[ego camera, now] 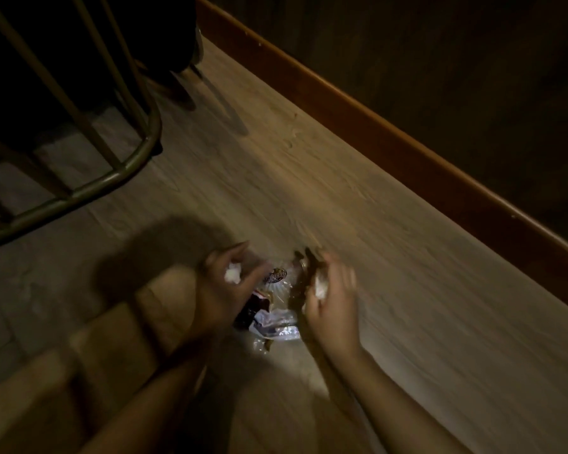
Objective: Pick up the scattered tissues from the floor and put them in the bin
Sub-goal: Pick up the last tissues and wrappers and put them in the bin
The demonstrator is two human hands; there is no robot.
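White tissue (233, 275) pinched in left hand (223, 290) | right hand (328, 301) curled on another wad (320, 285) | soft, light (crushes easily); grip anywhere.

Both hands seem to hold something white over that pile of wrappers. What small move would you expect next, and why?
Probably releasing the tissues. The left hand grips a white wad, the right hand another, both directly above the wrappers and clear plastic, which look like a bin's contents, though blur and darkness hide its rim.
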